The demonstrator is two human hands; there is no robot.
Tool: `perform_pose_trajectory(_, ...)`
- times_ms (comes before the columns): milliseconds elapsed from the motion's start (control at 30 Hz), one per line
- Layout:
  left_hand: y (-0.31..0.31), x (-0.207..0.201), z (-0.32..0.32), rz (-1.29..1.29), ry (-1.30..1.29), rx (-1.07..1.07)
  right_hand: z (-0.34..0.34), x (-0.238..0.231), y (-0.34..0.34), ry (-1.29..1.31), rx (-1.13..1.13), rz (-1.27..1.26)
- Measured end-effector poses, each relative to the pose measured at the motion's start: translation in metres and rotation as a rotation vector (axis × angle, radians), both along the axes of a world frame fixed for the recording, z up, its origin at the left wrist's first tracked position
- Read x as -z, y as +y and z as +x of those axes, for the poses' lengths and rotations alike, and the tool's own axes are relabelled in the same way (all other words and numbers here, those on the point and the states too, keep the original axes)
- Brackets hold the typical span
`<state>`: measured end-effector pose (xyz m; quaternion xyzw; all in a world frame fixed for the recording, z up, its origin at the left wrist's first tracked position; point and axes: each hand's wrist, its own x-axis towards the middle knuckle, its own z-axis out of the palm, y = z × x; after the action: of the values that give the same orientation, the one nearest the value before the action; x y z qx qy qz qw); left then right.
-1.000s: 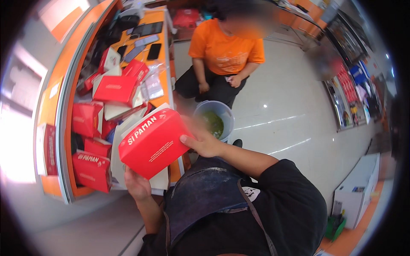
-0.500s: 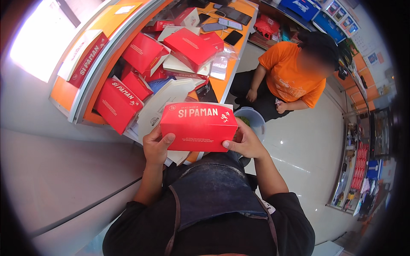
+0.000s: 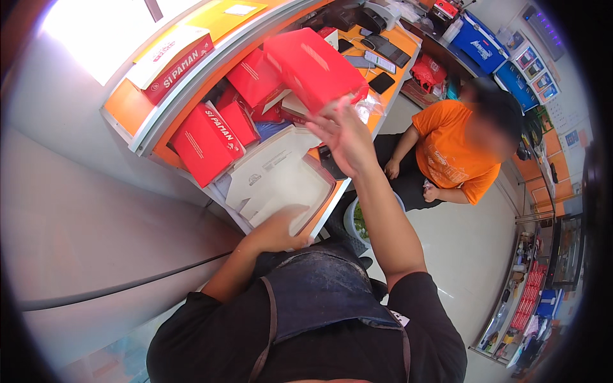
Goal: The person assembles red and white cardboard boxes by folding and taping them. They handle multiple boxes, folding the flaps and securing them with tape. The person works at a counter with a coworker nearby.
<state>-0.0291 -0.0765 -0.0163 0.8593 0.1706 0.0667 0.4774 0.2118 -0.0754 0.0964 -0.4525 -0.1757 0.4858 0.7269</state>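
A folded red cardboard box (image 3: 313,67) with white print lies tilted on the pile of boxes. My right hand (image 3: 348,134) is at its near lower edge, fingers stretched and spread; whether the fingertips touch it I cannot tell. At the near table edge, my left hand (image 3: 278,231) reaches over flat, unfolded box blanks (image 3: 274,172), pale side up. Its fingers are smeared by motion, so their grip does not show. Other red boxes, one at the left (image 3: 205,143) and one farther back (image 3: 255,76), stand around the blanks.
On the orange table (image 3: 397,80) lie phones (image 3: 381,83) and a tablet. A box (image 3: 175,70) sits on the ledge at left. A person in an orange shirt (image 3: 456,150) sits at the right, beside a grey bucket (image 3: 351,220) holding something green.
The red box that both hands held in front of me is now on the pile. My right hand has moved forward with fingers spread; my left hand has dropped toward the flat blanks.
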Motion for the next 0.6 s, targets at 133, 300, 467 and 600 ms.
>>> perform_pose_trajectory(133,-0.007,0.032,0.001,0.153,0.107,0.058,-0.018,0.017,0.010,-0.160,-0.331,-0.068)
perform_pose_trajectory(300,-0.005,0.016,0.003,0.067,0.249,-0.044,-0.037,0.039,-0.026,-0.837,-0.566,-0.170)
perform_pose_trajectory(467,-0.014,0.009,0.002,-0.091,0.220,-0.322,-0.043,0.050,-0.072,-1.035,-0.455,-0.211)
perform_pose_trajectory(600,-0.009,0.000,0.002,-0.212,0.187,-0.407,-0.037,0.068,-0.100,-1.230,-0.326,-0.190)
